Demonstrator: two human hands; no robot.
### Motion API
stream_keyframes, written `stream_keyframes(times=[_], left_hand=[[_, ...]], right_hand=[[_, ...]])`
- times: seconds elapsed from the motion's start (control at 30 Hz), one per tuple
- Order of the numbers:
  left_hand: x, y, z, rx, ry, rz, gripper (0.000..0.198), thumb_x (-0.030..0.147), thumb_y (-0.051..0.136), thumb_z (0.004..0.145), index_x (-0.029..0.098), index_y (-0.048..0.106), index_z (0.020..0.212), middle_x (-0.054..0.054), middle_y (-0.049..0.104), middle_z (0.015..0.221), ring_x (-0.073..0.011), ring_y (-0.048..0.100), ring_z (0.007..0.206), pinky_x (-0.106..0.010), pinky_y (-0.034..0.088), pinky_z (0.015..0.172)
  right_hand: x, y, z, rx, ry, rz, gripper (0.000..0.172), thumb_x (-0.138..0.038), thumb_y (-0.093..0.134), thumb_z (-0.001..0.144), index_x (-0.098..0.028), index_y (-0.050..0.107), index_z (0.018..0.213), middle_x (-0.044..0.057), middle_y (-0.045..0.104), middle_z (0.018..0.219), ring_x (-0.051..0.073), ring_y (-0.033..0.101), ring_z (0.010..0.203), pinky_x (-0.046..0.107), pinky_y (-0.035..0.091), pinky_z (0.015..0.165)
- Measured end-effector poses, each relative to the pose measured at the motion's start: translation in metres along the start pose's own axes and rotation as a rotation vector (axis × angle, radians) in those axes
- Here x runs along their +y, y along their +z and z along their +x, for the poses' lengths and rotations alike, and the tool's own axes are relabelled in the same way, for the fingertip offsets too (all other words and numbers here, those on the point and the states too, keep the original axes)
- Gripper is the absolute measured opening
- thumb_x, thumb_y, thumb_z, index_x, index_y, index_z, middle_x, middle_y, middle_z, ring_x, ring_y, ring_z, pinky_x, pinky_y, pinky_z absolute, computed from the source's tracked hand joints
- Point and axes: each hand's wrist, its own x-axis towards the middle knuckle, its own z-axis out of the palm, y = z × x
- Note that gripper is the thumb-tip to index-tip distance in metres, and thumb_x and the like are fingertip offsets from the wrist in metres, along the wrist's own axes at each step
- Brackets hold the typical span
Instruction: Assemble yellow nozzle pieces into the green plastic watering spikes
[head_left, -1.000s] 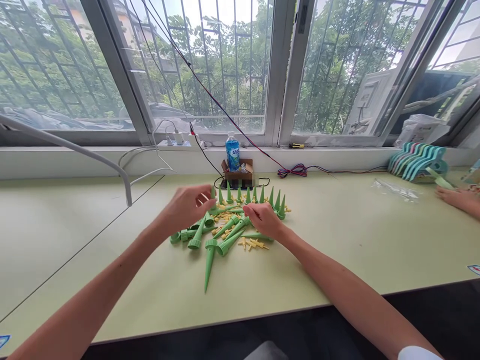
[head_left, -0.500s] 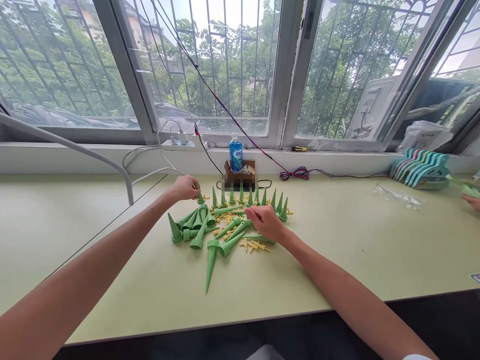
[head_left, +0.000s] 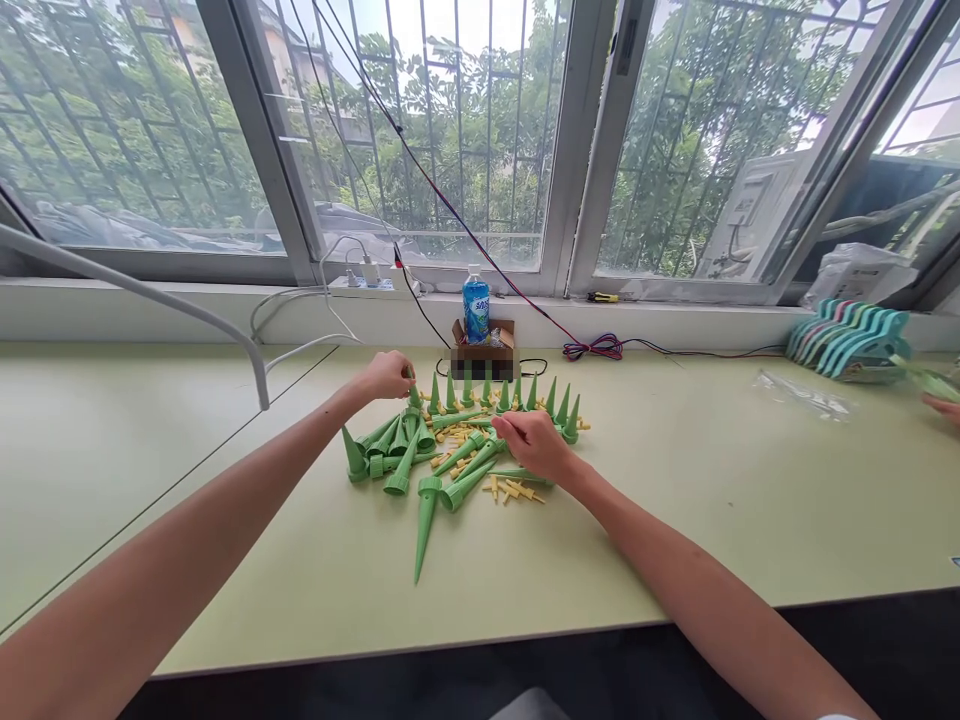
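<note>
At the left end of a row of upright green watering spikes (head_left: 551, 398), my left hand (head_left: 388, 376) pinches one green watering spike (head_left: 415, 395) near its tip. It stands point up at the table surface. My right hand (head_left: 531, 441) is closed above the pile; whatever its curled fingers hold is hidden. Below and between the hands lie several loose green spikes (head_left: 424, 525), some with ribbed caps toward me. Small yellow valve-like pieces (head_left: 517, 490) are scattered among them and in front of my right hand. Yellow stubs stick out of the bases of some upright spikes.
Behind the row, a small cardboard box (head_left: 484, 355) holds a blue bottle (head_left: 476, 308). A coiled red-and-black cable (head_left: 592, 347) and clear plastic bags (head_left: 802, 393) lie to the right. Teal hangers (head_left: 851, 340) stand near another person's hand (head_left: 943, 406). A grey tube (head_left: 187, 305) overhangs the left side.
My left hand has moved slightly right with its spike, closer to the row. My right hand stays closed in nearly the same place. The camera view has shifted a little.
</note>
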Motion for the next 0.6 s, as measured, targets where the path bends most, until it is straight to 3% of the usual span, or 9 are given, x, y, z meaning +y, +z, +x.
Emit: stream_keyframes(times=[0.3, 0.6], left_hand=[[0.000, 0.003, 0.007, -0.020, -0.069, 0.016, 0.014, 0.018, 0.067, 0.064, 0.016, 0.063, 0.051, -0.005, 0.069, 0.056, -0.0206, 0.069, 0.068, -0.024, 0.053, 0.064], [0.007, 0.017, 0.025, -0.092, -0.142, -0.160, 0.021, 0.022, 0.062, 0.078, 0.013, 0.064, 0.060, -0.007, 0.072, 0.062, -0.0182, 0.071, 0.065, -0.021, 0.056, 0.062]], right_hand=[[0.003, 0.002, 0.000, -0.013, 0.002, -0.023, 0.048, -0.045, 0.033, 0.099, -0.018, 0.045, 0.061, -0.004, 0.033, 0.051, 0.009, 0.030, 0.049, 0.025, 0.024, 0.052], [0.002, 0.000, -0.001, -0.019, 0.000, -0.027, 0.048, -0.044, 0.034, 0.099, -0.018, 0.043, 0.060, -0.004, 0.034, 0.051, 0.009, 0.030, 0.049, 0.026, 0.023, 0.052]])
